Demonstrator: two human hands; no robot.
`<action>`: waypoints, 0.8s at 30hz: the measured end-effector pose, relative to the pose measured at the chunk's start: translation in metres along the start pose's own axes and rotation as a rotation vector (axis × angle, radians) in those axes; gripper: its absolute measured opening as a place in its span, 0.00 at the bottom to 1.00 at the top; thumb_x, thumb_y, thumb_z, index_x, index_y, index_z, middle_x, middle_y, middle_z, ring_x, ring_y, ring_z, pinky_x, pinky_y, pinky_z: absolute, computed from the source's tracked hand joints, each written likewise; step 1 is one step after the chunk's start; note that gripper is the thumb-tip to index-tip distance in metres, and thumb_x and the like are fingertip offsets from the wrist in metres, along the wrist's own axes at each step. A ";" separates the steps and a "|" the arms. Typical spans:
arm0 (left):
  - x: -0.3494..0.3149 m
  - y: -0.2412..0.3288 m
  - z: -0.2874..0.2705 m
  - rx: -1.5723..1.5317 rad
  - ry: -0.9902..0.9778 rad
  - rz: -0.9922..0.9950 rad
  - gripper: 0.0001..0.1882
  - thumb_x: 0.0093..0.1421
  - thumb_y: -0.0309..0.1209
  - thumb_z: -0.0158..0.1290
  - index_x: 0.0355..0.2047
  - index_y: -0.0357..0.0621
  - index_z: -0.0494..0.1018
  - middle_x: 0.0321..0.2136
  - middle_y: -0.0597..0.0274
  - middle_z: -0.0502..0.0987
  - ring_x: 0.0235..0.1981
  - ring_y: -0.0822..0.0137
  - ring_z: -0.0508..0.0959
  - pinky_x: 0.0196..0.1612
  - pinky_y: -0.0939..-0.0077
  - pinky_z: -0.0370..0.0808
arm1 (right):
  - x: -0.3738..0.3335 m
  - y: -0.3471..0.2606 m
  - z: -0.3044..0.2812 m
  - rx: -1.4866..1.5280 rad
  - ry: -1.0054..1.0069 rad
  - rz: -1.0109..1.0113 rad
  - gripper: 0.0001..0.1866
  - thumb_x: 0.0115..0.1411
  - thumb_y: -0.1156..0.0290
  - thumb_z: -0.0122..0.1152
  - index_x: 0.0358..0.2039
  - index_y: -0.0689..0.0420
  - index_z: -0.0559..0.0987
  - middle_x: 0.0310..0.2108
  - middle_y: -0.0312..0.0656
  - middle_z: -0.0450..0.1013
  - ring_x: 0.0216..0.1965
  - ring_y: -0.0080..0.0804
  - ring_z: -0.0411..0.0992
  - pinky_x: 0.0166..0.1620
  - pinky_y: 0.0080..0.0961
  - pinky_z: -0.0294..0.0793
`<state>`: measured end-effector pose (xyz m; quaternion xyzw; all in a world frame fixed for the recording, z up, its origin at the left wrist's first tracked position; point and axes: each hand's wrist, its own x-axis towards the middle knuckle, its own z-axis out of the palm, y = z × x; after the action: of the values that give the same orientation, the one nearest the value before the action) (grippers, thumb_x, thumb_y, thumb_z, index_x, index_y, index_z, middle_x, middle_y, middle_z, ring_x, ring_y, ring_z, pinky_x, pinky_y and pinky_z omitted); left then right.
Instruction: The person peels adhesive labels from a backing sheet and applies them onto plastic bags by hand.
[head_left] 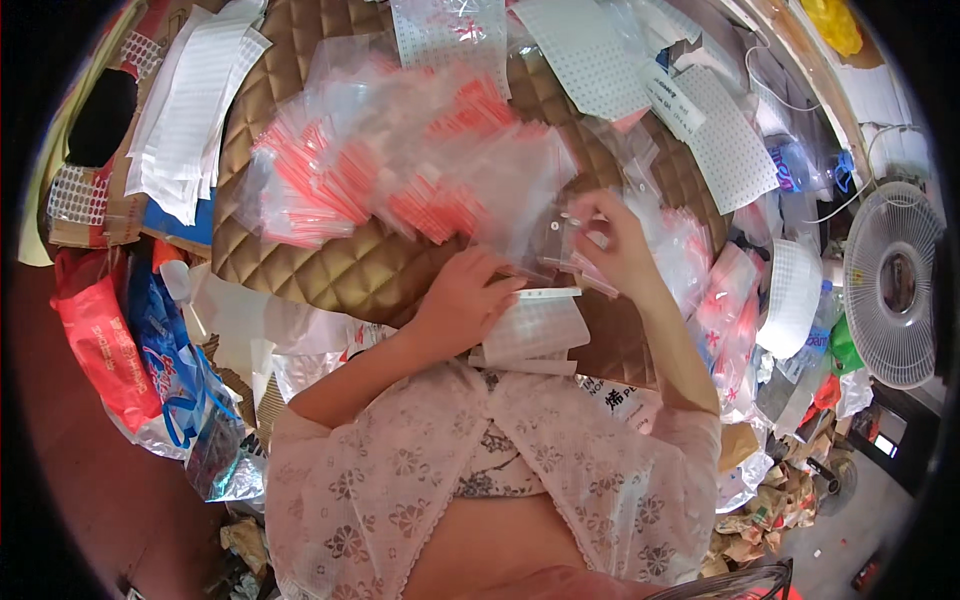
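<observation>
My left hand (468,303) is closed on the folded edge of a white label sheet (540,330) close to my body. My right hand (612,248) is raised just above it with thumb and forefinger pinched together; whatever is between them is too small to make out. Beside those fingertips lies a small clear plastic bag (540,238) with a tiny pale dot on it. Beyond both hands spreads a loose heap of clear zip bags with red top strips (340,185), on a brown quilted cover (300,262).
White label sheets (200,110) are stacked at the far left, and dotted sheets (585,60) lie at the back. On the right are more red-striped bags (730,300), a curled white sheet (792,300) and a fan (895,285). Red (105,340) and blue (180,350) shopping bags stand left.
</observation>
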<state>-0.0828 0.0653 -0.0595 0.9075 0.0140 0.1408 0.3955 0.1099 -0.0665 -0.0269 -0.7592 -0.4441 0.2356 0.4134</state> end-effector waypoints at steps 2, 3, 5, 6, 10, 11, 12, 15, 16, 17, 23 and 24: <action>0.010 -0.002 0.018 0.148 0.071 0.139 0.12 0.51 0.29 0.52 0.36 0.39 0.73 0.38 0.56 0.72 0.46 0.56 0.69 0.48 0.63 0.66 | 0.017 0.015 0.015 0.244 -0.119 0.104 0.17 0.41 0.82 0.63 0.33 0.59 0.70 0.34 0.42 0.64 0.37 0.39 0.68 0.38 0.25 0.69; 0.009 -0.009 0.033 0.155 0.012 0.134 0.14 0.50 0.29 0.52 0.38 0.38 0.73 0.41 0.56 0.71 0.48 0.57 0.68 0.49 0.63 0.66 | 0.022 0.018 0.021 0.243 -0.118 0.105 0.17 0.41 0.82 0.63 0.33 0.59 0.70 0.34 0.42 0.64 0.37 0.39 0.68 0.38 0.25 0.69; 0.008 -0.010 0.040 0.161 -0.053 0.126 0.16 0.50 0.29 0.51 0.40 0.37 0.72 0.44 0.55 0.70 0.49 0.57 0.67 0.51 0.62 0.65 | 0.029 0.021 0.031 -0.244 -0.185 -0.071 0.20 0.39 0.83 0.64 0.33 0.60 0.67 0.33 0.44 0.62 0.35 0.41 0.67 0.36 0.27 0.68; 0.007 -0.010 0.041 0.184 -0.040 0.148 0.17 0.50 0.30 0.51 0.41 0.36 0.71 0.45 0.54 0.70 0.50 0.57 0.67 0.51 0.62 0.65 | 0.029 0.022 0.030 -0.242 -0.184 -0.068 0.20 0.39 0.83 0.64 0.33 0.60 0.67 0.33 0.44 0.62 0.35 0.41 0.67 0.36 0.27 0.68; 0.002 -0.010 0.043 0.258 -0.035 0.089 0.19 0.51 0.30 0.50 0.44 0.36 0.70 0.47 0.53 0.70 0.51 0.57 0.67 0.53 0.62 0.64 | 0.033 0.019 0.018 -0.491 -0.043 -0.089 0.18 0.40 0.82 0.62 0.31 0.60 0.66 0.34 0.45 0.64 0.34 0.43 0.67 0.35 0.32 0.67; 0.002 -0.010 0.044 0.258 -0.038 0.087 0.19 0.51 0.30 0.50 0.44 0.36 0.70 0.47 0.53 0.70 0.51 0.57 0.67 0.53 0.62 0.64 | 0.034 0.016 0.016 -0.388 -0.094 -0.036 0.18 0.40 0.81 0.63 0.31 0.59 0.66 0.34 0.45 0.65 0.34 0.44 0.68 0.35 0.34 0.67; 0.003 -0.011 0.045 0.250 -0.036 0.105 0.19 0.51 0.30 0.49 0.44 0.36 0.70 0.47 0.53 0.70 0.51 0.56 0.67 0.53 0.62 0.64 | 0.036 0.018 0.020 -0.385 -0.096 -0.034 0.18 0.40 0.81 0.63 0.31 0.59 0.66 0.34 0.45 0.65 0.34 0.44 0.68 0.35 0.34 0.67; 0.008 -0.009 0.047 0.227 -0.036 0.151 0.19 0.51 0.30 0.48 0.44 0.37 0.70 0.47 0.52 0.70 0.51 0.56 0.67 0.53 0.62 0.64 | 0.038 0.023 0.031 -0.268 -0.220 -0.069 0.18 0.40 0.78 0.65 0.32 0.58 0.68 0.33 0.45 0.67 0.33 0.45 0.69 0.35 0.36 0.68; 0.009 -0.010 0.046 0.204 -0.034 0.165 0.19 0.51 0.30 0.48 0.44 0.37 0.70 0.47 0.52 0.70 0.51 0.56 0.67 0.53 0.62 0.65 | 0.036 0.023 0.034 -0.504 -0.163 -0.040 0.18 0.40 0.77 0.65 0.32 0.58 0.68 0.31 0.45 0.68 0.33 0.45 0.70 0.34 0.36 0.69; 0.008 -0.010 0.045 0.207 -0.037 0.167 0.19 0.51 0.30 0.48 0.44 0.37 0.70 0.47 0.52 0.70 0.51 0.56 0.67 0.53 0.62 0.65 | 0.036 0.023 0.036 -0.739 -0.102 -0.009 0.17 0.40 0.76 0.65 0.32 0.57 0.69 0.30 0.45 0.69 0.32 0.45 0.70 0.34 0.36 0.70; 0.002 -0.010 0.045 0.314 0.018 0.061 0.19 0.50 0.30 0.53 0.44 0.42 0.72 0.47 0.57 0.71 0.50 0.58 0.69 0.51 0.65 0.68 | 0.047 -0.002 0.015 -0.426 -0.279 0.091 0.18 0.40 0.71 0.67 0.33 0.54 0.72 0.34 0.43 0.70 0.37 0.42 0.71 0.42 0.38 0.65; 0.003 -0.011 0.046 0.276 0.016 0.093 0.19 0.49 0.30 0.53 0.43 0.41 0.72 0.47 0.57 0.71 0.50 0.58 0.69 0.51 0.66 0.68 | 0.046 0.003 0.021 -0.425 -0.277 0.090 0.18 0.40 0.71 0.67 0.33 0.54 0.72 0.34 0.43 0.70 0.37 0.42 0.71 0.42 0.38 0.65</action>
<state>-0.0662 0.0404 -0.0968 0.9518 -0.0056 0.1632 0.2598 0.1190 -0.0183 -0.0409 -0.8085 -0.5018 0.2570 0.1686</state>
